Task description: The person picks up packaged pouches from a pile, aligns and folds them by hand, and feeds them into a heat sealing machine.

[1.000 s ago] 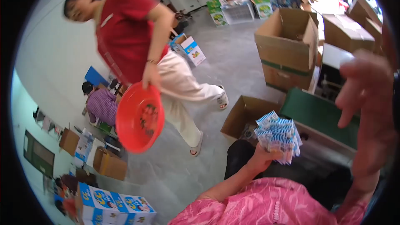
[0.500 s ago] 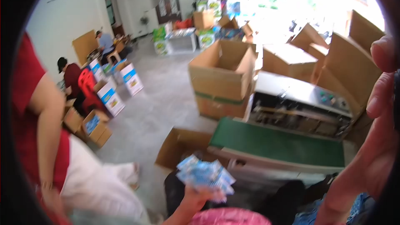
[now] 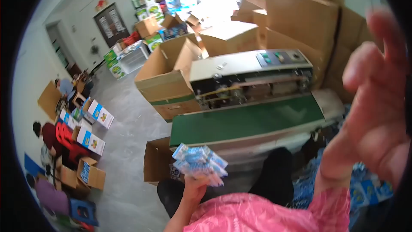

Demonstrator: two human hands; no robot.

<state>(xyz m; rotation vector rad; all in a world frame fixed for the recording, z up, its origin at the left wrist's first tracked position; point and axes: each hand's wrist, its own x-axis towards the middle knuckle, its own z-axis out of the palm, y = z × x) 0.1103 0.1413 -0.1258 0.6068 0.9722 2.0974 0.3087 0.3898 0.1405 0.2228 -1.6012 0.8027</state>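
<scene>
My left hand (image 3: 195, 189) is closed on a bundle of small blue-and-white packets (image 3: 200, 163), held low in front of my pink shirt. The bundle is fanned out near the front edge of a green conveyor belt (image 3: 249, 124). My right hand (image 3: 377, 99) is raised close to the camera at the right, fingers apart and nothing seen in it. Part of it runs into the dark edge of the view. Below that arm lies a heap of blue packets (image 3: 362, 189).
A sealing machine (image 3: 253, 75) stands behind the belt. An open carton (image 3: 156, 161) sits at the belt's left end, and a large one (image 3: 165, 79) stands behind it. Several people sit among boxes at the left, one in purple (image 3: 51, 195). Tall cardboard (image 3: 300, 21) stands at the back right.
My view has turned right and tilted, bringing the machine nearer the middle. The standing person in red has left the view. My left hand still holds the packets; my right hand shows more fully.
</scene>
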